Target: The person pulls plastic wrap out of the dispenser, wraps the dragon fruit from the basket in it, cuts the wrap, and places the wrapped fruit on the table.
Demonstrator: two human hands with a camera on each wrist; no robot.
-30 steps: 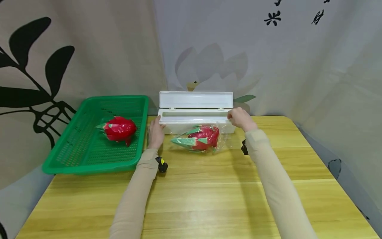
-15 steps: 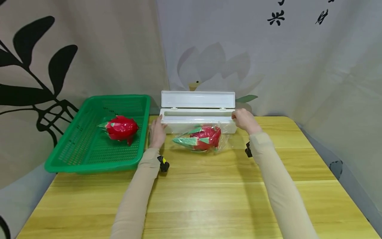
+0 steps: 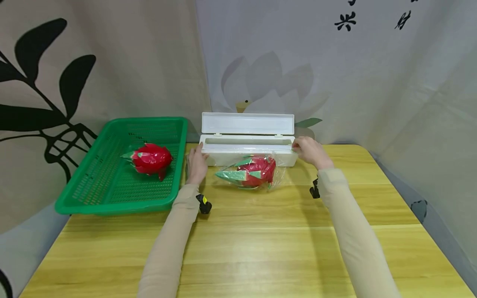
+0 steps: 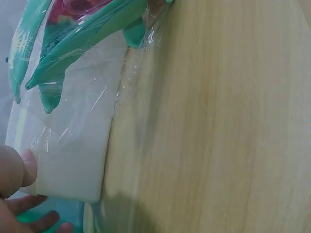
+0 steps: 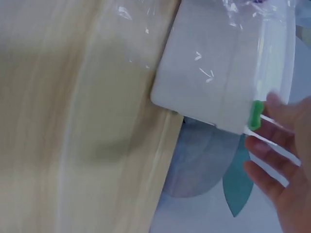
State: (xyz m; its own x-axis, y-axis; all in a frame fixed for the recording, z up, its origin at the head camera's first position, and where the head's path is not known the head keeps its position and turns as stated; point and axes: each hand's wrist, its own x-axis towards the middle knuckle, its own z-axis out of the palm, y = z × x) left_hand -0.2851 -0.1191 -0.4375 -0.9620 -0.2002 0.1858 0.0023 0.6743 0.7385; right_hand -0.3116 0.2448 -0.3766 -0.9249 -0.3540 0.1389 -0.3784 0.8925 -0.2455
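Note:
A white cling film dispenser (image 3: pixel 238 159) with its lid raised stands at the back of the table. In front of it lies a red and green dragon fruit (image 3: pixel 257 171) under clear film (image 4: pixel 92 97), which overlaps the dispenser's front. My left hand (image 3: pixel 196 164) grips the dispenser's left end, thumb on the front edge and fingers round the end. At the right end my right hand (image 3: pixel 312 152) pinches a small green slide cutter (image 5: pixel 256 115) between thumb and index finger, the other fingers loosely spread.
A green plastic basket (image 3: pixel 119 207) stands on the left, close to my left hand, with a second dragon fruit (image 3: pixel 150 159) inside. Behind the wooden table (image 3: pixel 261 248) hangs a printed curtain (image 3: pixel 261 49).
My right hand has slid a little to the right along the dispenser's front edge to its right end. My left hand stays at the left end; the dragon fruit lies as before.

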